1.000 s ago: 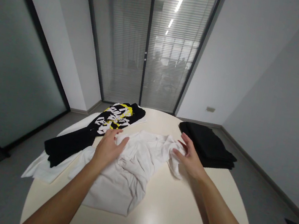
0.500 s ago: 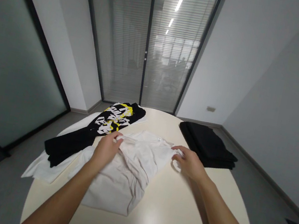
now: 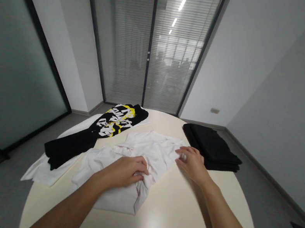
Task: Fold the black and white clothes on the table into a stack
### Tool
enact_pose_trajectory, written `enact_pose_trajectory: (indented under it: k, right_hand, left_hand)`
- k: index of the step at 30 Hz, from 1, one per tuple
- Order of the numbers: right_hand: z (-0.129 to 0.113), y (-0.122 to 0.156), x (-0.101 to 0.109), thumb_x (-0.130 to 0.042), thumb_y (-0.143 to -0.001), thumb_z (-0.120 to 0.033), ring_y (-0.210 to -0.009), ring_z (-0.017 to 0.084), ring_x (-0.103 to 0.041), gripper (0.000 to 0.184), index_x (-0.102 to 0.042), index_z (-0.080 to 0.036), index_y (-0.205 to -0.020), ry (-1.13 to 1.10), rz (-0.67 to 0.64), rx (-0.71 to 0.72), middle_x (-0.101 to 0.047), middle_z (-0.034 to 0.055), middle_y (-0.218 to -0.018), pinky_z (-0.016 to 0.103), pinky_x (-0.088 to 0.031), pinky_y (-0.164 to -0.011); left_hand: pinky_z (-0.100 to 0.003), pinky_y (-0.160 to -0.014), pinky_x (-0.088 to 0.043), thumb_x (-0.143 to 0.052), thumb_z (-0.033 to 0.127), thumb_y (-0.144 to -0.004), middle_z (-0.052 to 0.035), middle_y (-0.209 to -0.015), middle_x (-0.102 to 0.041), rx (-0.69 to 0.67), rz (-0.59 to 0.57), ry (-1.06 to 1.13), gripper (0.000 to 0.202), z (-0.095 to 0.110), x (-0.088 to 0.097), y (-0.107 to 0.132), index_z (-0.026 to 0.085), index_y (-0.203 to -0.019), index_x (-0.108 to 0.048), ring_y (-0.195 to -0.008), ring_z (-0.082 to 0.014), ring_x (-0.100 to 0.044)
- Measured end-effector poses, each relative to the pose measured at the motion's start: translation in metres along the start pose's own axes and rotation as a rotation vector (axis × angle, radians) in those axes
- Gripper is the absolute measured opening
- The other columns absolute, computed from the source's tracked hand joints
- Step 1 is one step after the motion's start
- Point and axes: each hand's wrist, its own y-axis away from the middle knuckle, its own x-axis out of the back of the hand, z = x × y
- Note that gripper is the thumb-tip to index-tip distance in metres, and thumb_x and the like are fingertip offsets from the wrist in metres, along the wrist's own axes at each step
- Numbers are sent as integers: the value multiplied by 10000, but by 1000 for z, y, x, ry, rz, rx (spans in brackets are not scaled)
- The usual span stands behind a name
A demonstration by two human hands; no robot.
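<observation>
A crumpled white shirt (image 3: 146,150) lies in the middle of a round cream table (image 3: 169,219). My left hand (image 3: 126,170) rests on the shirt's near part, fingers curled into a fold of the fabric. My right hand (image 3: 192,162) sits at the shirt's right edge, fingers bent and pinching the cloth there. Both forearms reach in from the bottom of the view.
A black garment with white and yellow print (image 3: 93,131) lies at the left over a white cloth (image 3: 42,171) that hangs off the table edge. A folded black stack (image 3: 211,146) sits at the right. Glass doors with blinds stand behind.
My left hand has moved from the shirt's far left part toward me and to the right, gathering fabric. The shirt has been spread flatter at the top. My right hand has stayed at the right edge.
</observation>
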Motion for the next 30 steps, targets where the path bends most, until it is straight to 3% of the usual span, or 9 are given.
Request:
enact_pose_trajectory:
  k: [3,8,11,14,16,19,22,26,30]
  right_hand:
    - [-3,0,6,-644,-854,-273,-1146,330,-549,184,-761,-292,-995,65,-24,-35,-721,59,-1134,472,-419,-919]
    - [5,-4,11,-574,-923,-314,-994,289,-587,216,-756,-199,-943,81,107,-70,-712,112,-1029,375,-448,-839]
    - [7,-5,14,-522,-944,-311,-953,280,-584,275,-756,-168,-963,71,248,-115,-679,145,-1051,374,-448,-850]
    - [0,-5,17,-504,-937,-303,-845,258,-602,273,-728,-174,-1024,48,255,-172,-683,106,-877,353,-446,-785]
    - [-7,-4,17,-507,-933,-321,-785,235,-616,266,-699,-190,-1063,-9,181,-171,-680,66,-797,323,-439,-727]
    - [-14,-2,14,-532,-922,-338,-827,215,-650,245,-682,-205,-1063,-104,60,-96,-711,61,-886,303,-456,-755]
    - [-14,-1,6,-618,-874,-354,-991,232,-659,300,-667,-207,-1130,-169,1,34,-717,82,-1075,325,-477,-888]
    - [-8,0,1,-667,-846,-347,-1075,263,-636,315,-694,-208,-1127,-159,-64,184,-714,92,-1108,382,-467,-976]
    - [-5,-3,5,-552,-916,-282,-967,247,-653,199,-731,-216,-973,-103,-44,98,-734,80,-990,358,-487,-874]
  left_hand:
    - [-283,-852,-495,-584,166,-880,-29,-994,-716,38,122,54,172,-6,2,-3,223,-947,-733,-923,-178,-667]
    - [-331,-877,-526,-515,207,-867,-77,-1068,-714,289,718,159,217,-52,20,0,199,-963,-709,-1009,-211,-660]
    - [-364,-923,-511,-515,237,-842,-102,-1118,-701,476,850,128,238,-72,29,4,185,-973,-706,-996,-220,-664]
    - [-347,-824,-515,-538,329,-865,-82,-1052,-702,545,819,34,253,-63,30,5,195,-1016,-691,-825,-198,-650]
    - [-315,-713,-498,-562,424,-886,-31,-910,-699,522,669,-3,287,-44,25,3,227,-1059,-678,-724,-185,-625]
    - [-303,-755,-485,-700,443,-805,-14,-985,-709,460,410,-145,362,-16,14,2,276,-1124,-671,-864,-209,-660]
    - [-329,-857,-475,-676,299,-822,-54,-1104,-713,428,285,-187,263,-10,7,2,253,-1081,-695,-1017,-244,-656]
    - [-348,-810,-493,-619,325,-863,-80,-973,-745,446,400,159,194,-30,10,-2,199,-970,-720,-859,-231,-669]
    - [-306,-713,-507,-725,494,-753,-75,-880,-739,472,516,647,384,-48,19,-5,160,-942,-711,-781,-209,-667]
